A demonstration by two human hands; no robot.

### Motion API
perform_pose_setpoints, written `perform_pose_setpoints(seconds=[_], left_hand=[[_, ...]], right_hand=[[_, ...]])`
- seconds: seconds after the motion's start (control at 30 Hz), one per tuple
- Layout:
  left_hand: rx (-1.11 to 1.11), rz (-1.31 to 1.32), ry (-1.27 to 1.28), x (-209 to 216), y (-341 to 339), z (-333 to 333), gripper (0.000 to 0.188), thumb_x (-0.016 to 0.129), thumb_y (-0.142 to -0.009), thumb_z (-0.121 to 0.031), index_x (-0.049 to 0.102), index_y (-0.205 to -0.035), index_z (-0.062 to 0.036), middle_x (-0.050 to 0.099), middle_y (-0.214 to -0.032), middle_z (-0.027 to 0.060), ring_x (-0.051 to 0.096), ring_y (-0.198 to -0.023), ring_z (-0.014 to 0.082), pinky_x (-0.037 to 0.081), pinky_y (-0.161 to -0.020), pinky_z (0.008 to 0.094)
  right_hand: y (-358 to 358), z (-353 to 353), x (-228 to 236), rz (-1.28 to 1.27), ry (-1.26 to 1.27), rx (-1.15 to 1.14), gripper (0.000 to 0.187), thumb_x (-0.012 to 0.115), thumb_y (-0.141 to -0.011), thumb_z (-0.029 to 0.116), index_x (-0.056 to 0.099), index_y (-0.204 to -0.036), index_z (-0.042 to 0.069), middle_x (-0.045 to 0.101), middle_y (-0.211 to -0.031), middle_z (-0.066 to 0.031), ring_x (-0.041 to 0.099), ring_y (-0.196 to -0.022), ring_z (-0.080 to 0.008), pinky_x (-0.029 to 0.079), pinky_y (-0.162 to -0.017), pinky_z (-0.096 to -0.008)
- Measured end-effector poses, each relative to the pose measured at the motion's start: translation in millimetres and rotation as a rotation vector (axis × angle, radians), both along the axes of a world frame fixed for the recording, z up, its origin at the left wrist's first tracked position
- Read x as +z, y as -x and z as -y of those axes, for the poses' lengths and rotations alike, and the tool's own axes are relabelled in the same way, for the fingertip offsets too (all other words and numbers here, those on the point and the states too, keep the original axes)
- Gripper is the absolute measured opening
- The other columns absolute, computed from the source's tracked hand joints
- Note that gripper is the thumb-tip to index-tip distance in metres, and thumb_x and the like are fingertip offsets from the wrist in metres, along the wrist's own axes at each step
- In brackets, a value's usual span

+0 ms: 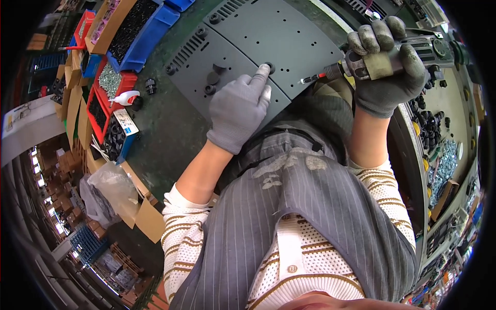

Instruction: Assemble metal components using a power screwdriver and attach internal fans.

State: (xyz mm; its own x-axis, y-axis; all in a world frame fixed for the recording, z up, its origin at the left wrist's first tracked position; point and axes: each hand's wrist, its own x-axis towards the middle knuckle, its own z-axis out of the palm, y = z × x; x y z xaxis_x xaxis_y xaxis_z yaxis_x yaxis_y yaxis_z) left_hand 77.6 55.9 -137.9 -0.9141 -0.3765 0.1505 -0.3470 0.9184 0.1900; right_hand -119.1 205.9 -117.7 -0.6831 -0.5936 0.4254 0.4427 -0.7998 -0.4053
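Observation:
Two dark grey sheet-metal panels (289, 33) with holes and slots lie side by side on the green work surface. Several round black feet (171, 68) sit along their edges. My left hand (235, 106), in a grey glove, rests over the nearer panel. Its index finger is stretched out to touch a black foot (271, 67) by the seam; the thumb stands apart and the other fingers are partly hidden. My gloved right hand (387, 72) is wrapped round a power screwdriver (426, 49). The tool lies sideways, its bit (306, 80) pointing left above the panel, apart from the foot.
At left stand a blue bin (147, 39) of black parts, a red bin (124, 82) of screws and a white squeeze bottle (124, 98). Cardboard boxes (150, 219) are nearby. On the right, a tray (454, 98) holds loose black parts and screws (445, 168).

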Motion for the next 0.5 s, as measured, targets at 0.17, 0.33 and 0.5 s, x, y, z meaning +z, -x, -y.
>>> perform_pose_setpoints(seconds=[0.17, 0.33, 0.5], left_hand=[[0.022, -0.007, -0.052, 6.3, 14.8, 9.2, 0.036, 0.063, -0.085, -0.035, 0.064, -0.116, -0.0178, 0.06, -0.076, 0.0061, 0.061, -0.066, 0.0248, 0.048, -0.061, 0.0384], [-0.038, -0.094, -0.206, 6.0, 47.2, 8.3, 0.035, 0.065, -0.083, -0.036, 0.065, -0.111, -0.0153, 0.066, -0.089, 0.0079, 0.064, -0.076, 0.0259, 0.05, -0.067, 0.0373], [-0.233, -0.151, -0.362, -0.5, 99.6, -19.7, 0.031, 0.064, -0.084, -0.032, 0.065, -0.11, -0.0158, 0.066, -0.1, 0.011, 0.064, -0.088, 0.0298, 0.051, -0.076, 0.0383]], right_hand=[[10.4, -11.2, 5.7, -0.112, -0.036, -0.057, 0.038, 0.058, -0.076, 0.025, 0.046, -0.106, 0.005, 0.048, -0.084, -0.0038, 0.044, -0.079, -0.0184, 0.035, -0.075, -0.0325], [20.9, -18.4, 8.7, -0.206, -0.243, -0.257, 0.036, 0.055, -0.081, 0.017, 0.048, -0.112, 0.002, 0.055, -0.091, -0.0101, 0.052, -0.085, -0.0231, 0.04, -0.081, -0.0365], [44.5, -26.9, 6.9, -0.316, -0.301, -0.372, 0.036, 0.054, -0.082, 0.014, 0.047, -0.115, -0.001, 0.058, -0.094, -0.0134, 0.055, -0.088, -0.0275, 0.044, -0.084, -0.0403]])
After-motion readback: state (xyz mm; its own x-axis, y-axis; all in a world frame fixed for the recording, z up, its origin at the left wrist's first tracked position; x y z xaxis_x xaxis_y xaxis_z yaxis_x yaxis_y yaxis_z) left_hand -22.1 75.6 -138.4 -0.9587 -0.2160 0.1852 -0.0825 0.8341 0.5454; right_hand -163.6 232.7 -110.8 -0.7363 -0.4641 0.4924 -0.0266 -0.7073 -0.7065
